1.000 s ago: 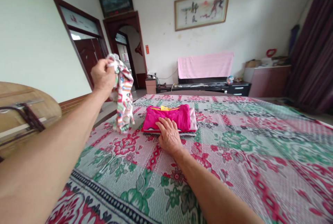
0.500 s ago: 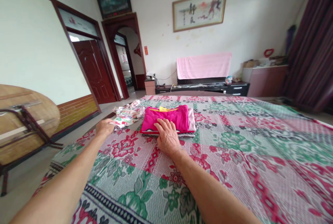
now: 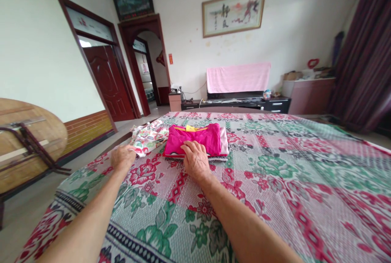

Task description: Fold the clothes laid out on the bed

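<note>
A folded bright pink shirt (image 3: pixel 200 138) with a yellow piece at its neckline tops a small stack of folded clothes (image 3: pixel 224 142) on the flowered cloth. My right hand (image 3: pixel 196 161) rests on the stack's near edge, fingers laid over the pink fabric and not gripping it. To the left lies a crumpled white garment with a colourful print (image 3: pixel 149 136), close against the stack. Its near left end is pinched in my left hand (image 3: pixel 122 158), whose fingertips are partly hidden.
The flowered cloth (image 3: pixel 275 197) covers a wide surface under everything. A folded round wooden table (image 3: pixel 30 140) leans at the left wall. Beyond stand a low black cabinet (image 3: pixel 276 105), a pink towel (image 3: pixel 238 77) over a screen, and a dark curtain (image 3: pixel 356 59) at right.
My left hand has shifted slightly nearer, drawing the printed garment's end toward me and spreading it a little. The right hand stays on the pink shirt.
</note>
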The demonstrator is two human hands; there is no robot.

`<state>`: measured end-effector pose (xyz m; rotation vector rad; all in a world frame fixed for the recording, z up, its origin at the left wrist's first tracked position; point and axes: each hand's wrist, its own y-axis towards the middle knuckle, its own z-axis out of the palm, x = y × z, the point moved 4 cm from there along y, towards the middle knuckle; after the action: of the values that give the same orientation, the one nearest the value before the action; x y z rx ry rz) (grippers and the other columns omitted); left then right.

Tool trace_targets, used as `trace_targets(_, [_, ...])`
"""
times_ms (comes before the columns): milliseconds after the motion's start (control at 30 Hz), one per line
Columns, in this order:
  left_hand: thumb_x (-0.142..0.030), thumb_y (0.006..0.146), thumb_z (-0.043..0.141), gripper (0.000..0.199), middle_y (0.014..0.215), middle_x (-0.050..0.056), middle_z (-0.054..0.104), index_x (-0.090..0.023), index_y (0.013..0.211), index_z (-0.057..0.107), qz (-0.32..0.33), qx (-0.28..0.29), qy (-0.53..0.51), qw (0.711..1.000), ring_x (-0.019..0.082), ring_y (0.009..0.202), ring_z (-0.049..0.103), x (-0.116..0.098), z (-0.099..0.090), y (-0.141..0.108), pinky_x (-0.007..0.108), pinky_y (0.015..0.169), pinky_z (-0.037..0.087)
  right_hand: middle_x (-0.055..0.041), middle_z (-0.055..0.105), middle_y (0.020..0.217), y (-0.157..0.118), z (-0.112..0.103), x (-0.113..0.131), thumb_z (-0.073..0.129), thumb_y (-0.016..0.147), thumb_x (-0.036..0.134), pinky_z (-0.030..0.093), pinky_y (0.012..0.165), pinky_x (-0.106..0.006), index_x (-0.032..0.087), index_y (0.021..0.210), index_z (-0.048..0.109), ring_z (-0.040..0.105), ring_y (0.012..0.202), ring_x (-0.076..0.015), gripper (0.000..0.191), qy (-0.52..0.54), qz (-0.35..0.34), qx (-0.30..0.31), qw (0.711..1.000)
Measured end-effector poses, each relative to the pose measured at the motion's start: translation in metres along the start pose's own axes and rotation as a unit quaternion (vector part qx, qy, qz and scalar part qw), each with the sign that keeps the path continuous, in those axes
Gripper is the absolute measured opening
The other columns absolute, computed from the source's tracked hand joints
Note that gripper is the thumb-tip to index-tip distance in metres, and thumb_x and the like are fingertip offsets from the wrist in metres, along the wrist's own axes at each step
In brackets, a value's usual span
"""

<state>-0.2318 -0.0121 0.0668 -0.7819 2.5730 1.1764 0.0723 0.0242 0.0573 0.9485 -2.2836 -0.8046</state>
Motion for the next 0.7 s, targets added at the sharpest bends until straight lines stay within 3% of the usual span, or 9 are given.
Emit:
trace_targets(67, [-0.015, 0.062, 0.054, 0.023, 0.091, 0.007, 0.072, -0.022, 0.072, 0.073, 0.059, 0.013, 0.004, 0.998, 0.027, 0.087, 0.063, -0.016, 0.002, -0.002, 0.035, 0.081, 0.047, -0.0081, 0.057, 0.126, 0.001, -0.001, 0.0, 0.045, 0.087, 0.021, 0.032, 0.097, -0.038, 0.021, 0.118, 0.06, 0.044, 0.113, -0.0238, 0.035, 0.004, 0.004, -0.008, 1.0])
trace_targets(200, [-0.014, 0.069, 0.047, 0.035, 0.109, 0.008, 0.069, -0.018, 0.093, 0.073, 0.173, 0.001, -0.071, 0.982, 0.025, 0.106, 0.06, -0.067, 0.005, -0.014, 0.036, 0.099, 0.041, -0.0097, 0.055, 0.128, 0.002, -0.008, 0.0, 0.045, 0.088, 0.024, 0.03, 0.1, -0.04, 0.019, 0.119, 0.059, 0.043, 0.116, -0.0246, 0.034, -0.005, 0.018, -0.039, 0.999])
trace_targets(367, [-0.033, 0.082, 0.049, 0.037, 0.112, 0.008, 0.07, -0.019, 0.111, 0.068, 0.146, 0.142, -0.198, 0.959, 0.023, 0.104, 0.064, -0.116, 0.027, -0.04, 0.034, 0.095, 0.047, -0.0123, 0.046, 0.139, 0.006, -0.015, -0.013, 0.04, 0.091, 0.029, 0.017, 0.108, -0.05, 0.016, 0.127, 0.053, 0.032, 0.128, -0.0298, 0.041, -0.058, 0.094, -0.072, 0.991])
trace_targets(433, [-0.034, 0.082, 0.051, 0.038, 0.114, 0.008, 0.069, -0.02, 0.114, 0.066, 0.142, 0.157, -0.216, 0.953, 0.024, 0.106, 0.063, -0.122, 0.033, -0.049, 0.035, 0.096, 0.046, -0.0134, 0.046, 0.139, 0.008, -0.017, -0.019, 0.039, 0.091, 0.03, 0.019, 0.107, -0.051, 0.014, 0.128, 0.052, 0.032, 0.128, -0.0309, 0.042, -0.066, 0.117, -0.067, 0.989])
trace_targets(567, [-0.027, 0.078, 0.054, 0.036, 0.12, 0.006, 0.066, -0.022, 0.111, 0.067, 0.17, 0.13, -0.23, 0.949, 0.023, 0.114, 0.059, -0.124, 0.035, -0.056, 0.037, 0.103, 0.042, -0.0134, 0.047, 0.139, 0.014, -0.025, -0.026, 0.048, 0.081, 0.026, 0.022, 0.104, -0.054, 0.014, 0.131, 0.049, 0.032, 0.128, -0.0338, 0.052, -0.067, 0.133, -0.042, 0.988])
trace_targets(700, [-0.022, 0.076, 0.053, 0.037, 0.128, 0.008, 0.061, -0.021, 0.11, 0.068, 0.179, 0.115, -0.234, 0.949, 0.023, 0.12, 0.055, -0.125, 0.035, -0.057, 0.038, 0.107, 0.039, -0.014, 0.06, 0.122, 0.021, -0.037, -0.035, 0.054, 0.073, 0.027, 0.019, 0.104, -0.058, 0.016, 0.129, 0.052, 0.036, 0.123, -0.0356, 0.058, -0.07, 0.165, -0.015, 0.984])
